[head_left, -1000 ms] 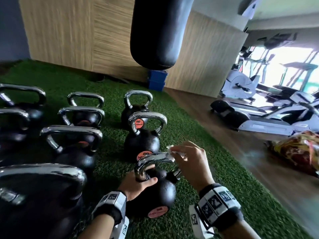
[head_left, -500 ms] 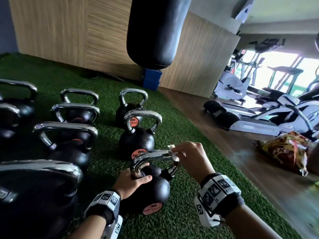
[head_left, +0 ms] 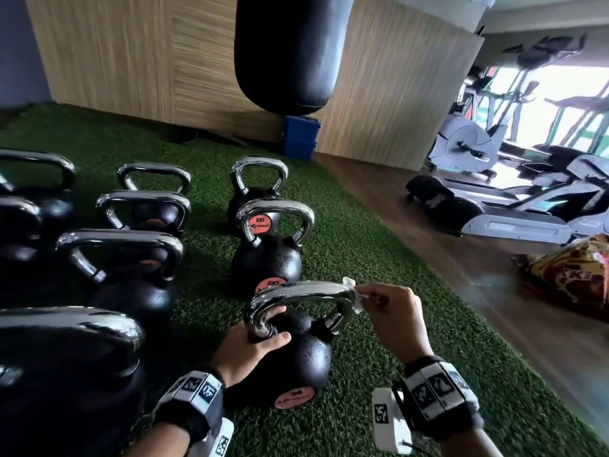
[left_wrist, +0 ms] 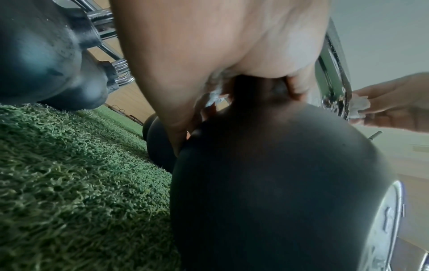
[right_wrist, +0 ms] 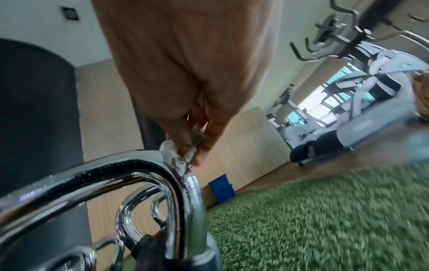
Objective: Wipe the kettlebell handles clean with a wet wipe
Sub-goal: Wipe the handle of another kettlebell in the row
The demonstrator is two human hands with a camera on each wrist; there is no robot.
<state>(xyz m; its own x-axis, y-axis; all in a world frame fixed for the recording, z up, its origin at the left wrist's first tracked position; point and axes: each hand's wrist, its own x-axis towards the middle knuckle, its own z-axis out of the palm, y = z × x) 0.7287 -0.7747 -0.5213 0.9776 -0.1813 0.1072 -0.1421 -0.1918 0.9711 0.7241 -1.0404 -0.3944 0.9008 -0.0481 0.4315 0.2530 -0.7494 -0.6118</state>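
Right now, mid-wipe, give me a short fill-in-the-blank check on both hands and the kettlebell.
1. The right hand pinches a crumpled white ____.
2. The left hand grips the handle at its ____ end.
3. The kettlebell stands on green ____.

Missing words: wipe; left; turf

You are kneeling over a stretch of green artificial turf [head_left: 379, 258] that carries all the weights. Directly on it stand black kettlebells with chrome handles: the nearest kettlebell [head_left: 296, 361] tilts toward you, with a second kettlebell [head_left: 267, 262] just behind it and a third [head_left: 253, 196] further back. More kettlebells [head_left: 131, 278] stand in rows to your left. To your right the turf ends at a wooden floor [head_left: 494, 291], where a crumpled colourful bag [head_left: 570, 278] lies.
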